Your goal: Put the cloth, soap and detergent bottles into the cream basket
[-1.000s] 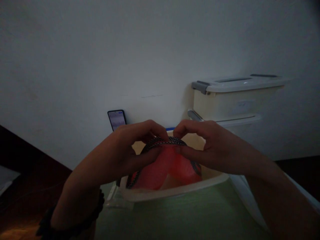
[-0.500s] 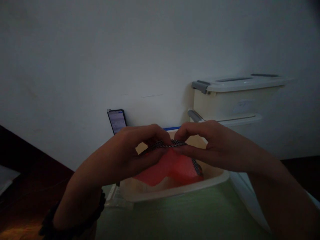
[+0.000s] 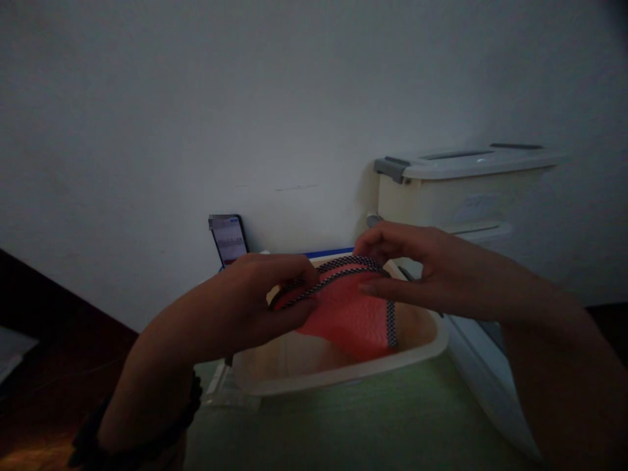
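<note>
A red pouch-like piece (image 3: 350, 307) with black-and-white woven trim hangs over a whitish plastic tub (image 3: 343, 379). Two trimmed edges show along its top, slightly apart. My left hand (image 3: 255, 294) pinches the left part of this top edge between thumb and forefinger. At the upper right corner is my right hand (image 3: 417, 268), thumb in front of the red face and fingers behind the trim, with a visible gap between them. Whether the right fingertips touch the piece is hard to tell. Its lower part reaches down inside the tub.
A phone (image 3: 229, 239) with a lit screen leans against the wall behind my left hand. Lidded storage boxes (image 3: 436, 190) with grey latches are stacked at the right. The tub stands on a greenish surface (image 3: 318, 425). Clear plastic (image 3: 230, 392) lies at the tub's left corner.
Both hands were pinching the trim close together at the middle. The right hand has moved right and its fingers have spread. The top edges now show apart and the red piece lies flatter.
</note>
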Action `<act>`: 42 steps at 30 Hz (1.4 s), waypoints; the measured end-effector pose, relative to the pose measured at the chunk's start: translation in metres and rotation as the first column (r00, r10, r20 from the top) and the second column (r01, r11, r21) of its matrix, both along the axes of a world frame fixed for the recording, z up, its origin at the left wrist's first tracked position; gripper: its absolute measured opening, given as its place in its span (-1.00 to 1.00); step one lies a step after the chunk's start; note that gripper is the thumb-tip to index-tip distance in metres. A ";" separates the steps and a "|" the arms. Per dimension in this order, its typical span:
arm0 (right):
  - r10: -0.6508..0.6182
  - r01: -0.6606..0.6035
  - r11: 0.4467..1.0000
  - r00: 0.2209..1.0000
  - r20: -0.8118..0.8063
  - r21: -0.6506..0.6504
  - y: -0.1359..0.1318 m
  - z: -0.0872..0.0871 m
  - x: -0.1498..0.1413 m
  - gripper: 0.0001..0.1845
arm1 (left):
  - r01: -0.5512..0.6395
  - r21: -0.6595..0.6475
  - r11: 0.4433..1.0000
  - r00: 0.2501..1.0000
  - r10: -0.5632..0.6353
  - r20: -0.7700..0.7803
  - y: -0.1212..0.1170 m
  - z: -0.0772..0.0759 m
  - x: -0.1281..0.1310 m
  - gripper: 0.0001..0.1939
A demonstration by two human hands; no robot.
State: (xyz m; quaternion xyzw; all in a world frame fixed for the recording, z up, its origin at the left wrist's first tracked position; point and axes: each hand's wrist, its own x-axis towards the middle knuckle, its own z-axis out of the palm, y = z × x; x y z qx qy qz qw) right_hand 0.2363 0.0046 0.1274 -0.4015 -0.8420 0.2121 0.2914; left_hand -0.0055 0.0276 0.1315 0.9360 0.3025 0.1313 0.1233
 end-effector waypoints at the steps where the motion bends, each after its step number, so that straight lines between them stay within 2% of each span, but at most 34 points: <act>1: 0.018 -0.018 1.000 1.000 -0.007 -0.017 0.000 0.000 -0.002 -0.67 | 0.005 0.004 1.000 1.000 -0.005 0.010 0.000 0.000 0.000 -0.92; 7: 0.037 -0.037 0.999 0.999 -0.006 0.002 -0.003 0.004 -0.004 -0.85 | 0.010 -0.001 1.000 0.992 -0.009 0.129 0.002 0.009 -0.008 -0.91; 13: -0.009 0.007 1.000 0.986 -0.165 -0.012 -0.002 0.003 -0.002 -0.86 | -0.136 0.092 0.986 0.922 0.092 0.377 0.001 0.016 -0.016 -0.94; 16: -0.025 0.019 1.000 0.962 -0.272 -0.022 0.000 -0.001 -0.006 -0.83 | -0.230 0.174 0.958 0.869 0.122 0.480 0.001 0.016 -0.016 -0.92; 18: -0.037 0.029 0.999 0.950 -0.311 -0.031 0.003 -0.003 -0.009 -0.80 | -0.286 0.182 0.941 0.844 0.157 0.514 0.002 0.014 -0.015 -0.91; 20: -0.057 0.048 0.998 0.947 -0.316 -0.037 0.005 -0.006 -0.012 -0.75 | -0.289 0.122 0.949 0.826 0.183 0.534 0.005 0.012 -0.014 -0.91; 22: -0.077 0.063 0.997 0.944 -0.322 -0.055 0.008 -0.008 -0.014 -0.72 | -0.254 -0.007 0.967 0.779 0.209 0.591 0.010 0.008 -0.014 -0.91; 24: -0.096 0.071 0.994 0.919 -0.382 -0.079 0.009 -0.010 -0.018 -0.73 | -0.167 -0.163 0.972 0.701 0.233 0.674 0.015 0.004 -0.013 -0.85; 26: -0.125 0.088 0.991 0.859 -0.496 -0.099 0.009 -0.012 -0.022 -0.74 | -0.032 -0.290 0.957 0.654 0.239 0.718 0.019 -0.001 -0.011 -0.68; 27: -0.141 0.095 0.989 0.821 -0.554 -0.111 0.009 -0.012 -0.025 -0.75 | 0.035 -0.347 0.937 0.675 0.234 0.700 0.020 -0.003 -0.010 -0.56; 29: -0.159 0.094 0.987 0.735 -0.659 -0.134 0.008 -0.012 -0.028 -0.76 | 0.144 -0.461 0.876 0.776 0.189 0.601 0.020 -0.005 -0.007 -0.32; 31: -0.188 0.104 0.982 0.653 -0.734 -0.159 0.009 -0.011 -0.030 -0.78 | 0.194 -0.571 0.798 0.856 0.147 0.496 0.018 -0.007 -0.003 -0.22; 32: -0.210 0.124 0.978 0.617 -0.758 -0.170 0.010 -0.011 -0.030 -0.78 | 0.205 -0.610 0.765 0.872 0.140 0.468 0.017 -0.007 -0.001 -0.22; 34: -0.266 0.184 0.963 0.571 -0.777 -0.195 0.015 -0.012 -0.029 -0.78 | 0.204 -0.641 0.740 0.870 0.163 0.465 0.015 -0.006 0.001 -0.26; 37: -0.326 0.204 0.945 0.530 -0.783 -0.256 0.024 -0.016 -0.026 -0.74 | 0.161 -0.598 0.785 0.823 0.228 0.521 0.014 -0.005 0.002 -0.22; 40: -0.374 0.037 0.904 0.549 -0.747 -0.425 0.030 -0.021 -0.022 -0.73 | 0.130 -0.526 0.841 0.736 0.274 0.619 0.017 -0.004 0.001 -0.19; 42: -0.392 -0.088 0.845 0.570 -0.722 -0.528 0.032 -0.024 -0.020 -0.49 | 0.112 -0.487 0.866 0.680 0.291 0.673 0.020 -0.004 0.001 -0.23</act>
